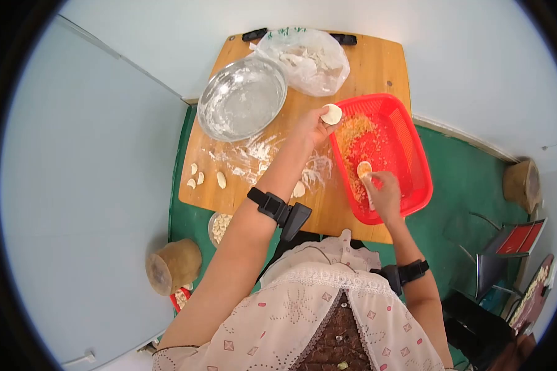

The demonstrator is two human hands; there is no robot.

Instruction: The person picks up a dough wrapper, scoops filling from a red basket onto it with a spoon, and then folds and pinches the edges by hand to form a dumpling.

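My left hand is closed around a round white dough wrapper, held up near the upper left corner of a red plastic basket. Orange-yellow chopped filling lies mostly along the basket's left side. My right hand is over the basket, gripping a white spoon with some filling in its bowl. Near my left forearm, a pale dough piece sits on the wooden table, partly hidden by the arm. Several small dough pieces rest at the table's left edge.
A floury metal basin and a clear plastic bag with white contents stand at the back. Beyond the table's front edge is a bowl of pale pieces. Log-like stools and a chair stand around; another person is at lower right.
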